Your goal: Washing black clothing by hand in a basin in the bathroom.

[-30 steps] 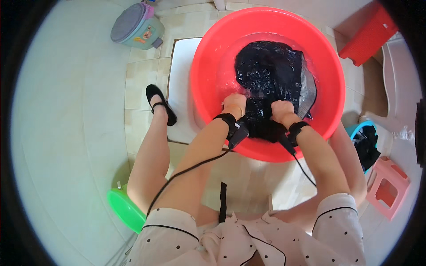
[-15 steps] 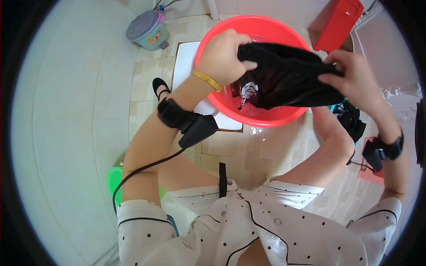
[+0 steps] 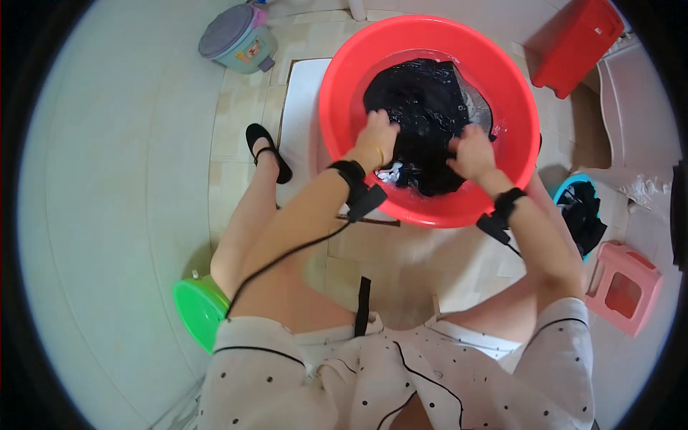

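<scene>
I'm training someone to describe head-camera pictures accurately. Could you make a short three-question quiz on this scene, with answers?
1. True or false: the black cloth lies inside the red basin.
2. Which of these stands closest to the blue container?
A) the lidded bin
B) the green basin
C) the pink stool
3. Which hand has the yellow bracelet at its wrist?

Key:
1. True
2. C
3. The left hand
</scene>
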Action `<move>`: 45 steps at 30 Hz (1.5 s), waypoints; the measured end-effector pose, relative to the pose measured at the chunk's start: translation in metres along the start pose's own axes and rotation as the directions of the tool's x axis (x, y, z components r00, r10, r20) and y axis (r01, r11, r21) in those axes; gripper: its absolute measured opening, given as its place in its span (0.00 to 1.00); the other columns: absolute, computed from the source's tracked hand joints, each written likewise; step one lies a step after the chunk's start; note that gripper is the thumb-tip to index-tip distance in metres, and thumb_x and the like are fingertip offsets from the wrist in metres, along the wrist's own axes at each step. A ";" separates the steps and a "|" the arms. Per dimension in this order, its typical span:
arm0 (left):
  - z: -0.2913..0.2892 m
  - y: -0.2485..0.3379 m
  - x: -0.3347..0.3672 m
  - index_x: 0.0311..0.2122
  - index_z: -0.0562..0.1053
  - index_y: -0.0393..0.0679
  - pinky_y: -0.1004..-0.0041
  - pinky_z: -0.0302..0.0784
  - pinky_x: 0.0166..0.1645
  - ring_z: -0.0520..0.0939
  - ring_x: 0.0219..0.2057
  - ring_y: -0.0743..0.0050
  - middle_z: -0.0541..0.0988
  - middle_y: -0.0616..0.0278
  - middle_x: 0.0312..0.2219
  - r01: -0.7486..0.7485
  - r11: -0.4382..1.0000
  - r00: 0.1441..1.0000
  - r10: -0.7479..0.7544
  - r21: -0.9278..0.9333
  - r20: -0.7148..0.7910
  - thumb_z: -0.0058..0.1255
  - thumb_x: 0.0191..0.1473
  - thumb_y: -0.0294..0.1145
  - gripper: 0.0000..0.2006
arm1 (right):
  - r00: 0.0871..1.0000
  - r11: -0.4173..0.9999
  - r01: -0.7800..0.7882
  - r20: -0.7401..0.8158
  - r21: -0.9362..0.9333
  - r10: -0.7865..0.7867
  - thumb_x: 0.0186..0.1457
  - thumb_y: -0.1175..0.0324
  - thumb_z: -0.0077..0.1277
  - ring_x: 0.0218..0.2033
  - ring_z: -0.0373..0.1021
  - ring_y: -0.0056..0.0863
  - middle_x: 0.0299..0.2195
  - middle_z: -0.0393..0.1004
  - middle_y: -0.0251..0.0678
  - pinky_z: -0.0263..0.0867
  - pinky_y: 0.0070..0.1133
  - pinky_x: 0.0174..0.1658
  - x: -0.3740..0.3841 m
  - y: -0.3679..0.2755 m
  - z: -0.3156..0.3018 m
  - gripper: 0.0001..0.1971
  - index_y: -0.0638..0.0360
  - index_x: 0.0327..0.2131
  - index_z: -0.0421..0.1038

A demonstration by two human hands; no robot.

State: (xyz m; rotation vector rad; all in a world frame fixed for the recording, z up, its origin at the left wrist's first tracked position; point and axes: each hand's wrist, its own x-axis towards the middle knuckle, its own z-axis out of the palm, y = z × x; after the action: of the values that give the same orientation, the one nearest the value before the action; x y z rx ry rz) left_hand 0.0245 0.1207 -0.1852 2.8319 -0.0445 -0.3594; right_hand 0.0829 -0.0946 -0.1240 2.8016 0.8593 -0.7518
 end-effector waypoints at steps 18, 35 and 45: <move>0.129 -0.023 0.079 0.63 0.43 0.61 0.30 0.40 0.56 0.34 0.63 0.45 0.41 0.58 0.63 0.052 0.986 0.914 -0.110 0.156 0.390 0.55 0.34 0.66 0.53 | 0.966 0.959 0.257 0.007 0.118 -0.260 0.55 0.47 0.40 0.62 0.44 0.39 0.62 0.46 0.36 0.40 0.39 0.62 0.128 0.023 0.175 0.27 0.32 0.58 0.52; 0.009 0.030 0.006 0.37 0.75 0.46 0.66 0.73 0.42 0.79 0.33 0.57 0.78 0.57 0.28 -0.088 0.995 0.982 0.078 -0.051 -0.171 0.66 0.27 0.38 0.25 | 0.978 0.869 0.197 -0.151 0.454 -0.142 0.32 0.59 0.64 0.40 0.70 0.46 0.36 0.73 0.52 0.64 0.29 0.48 -0.002 0.077 0.081 0.28 0.61 0.41 0.72; -0.182 0.064 -0.100 0.32 0.70 0.39 0.76 0.73 0.39 0.76 0.30 0.78 0.77 0.66 0.25 -0.342 0.599 0.918 0.050 -0.724 -0.393 0.66 0.29 0.21 0.20 | 0.706 0.878 0.376 -0.705 0.296 -0.065 0.39 0.69 0.61 0.30 0.71 0.45 0.28 0.73 0.49 0.67 0.28 0.37 -0.168 0.023 -0.142 0.17 0.67 0.34 0.72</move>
State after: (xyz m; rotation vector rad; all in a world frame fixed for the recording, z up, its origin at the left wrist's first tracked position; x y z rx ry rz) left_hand -0.0263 0.1160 0.0257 1.9251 -0.1060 0.1532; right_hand 0.0360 -0.1620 0.0810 3.4694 1.2982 0.1723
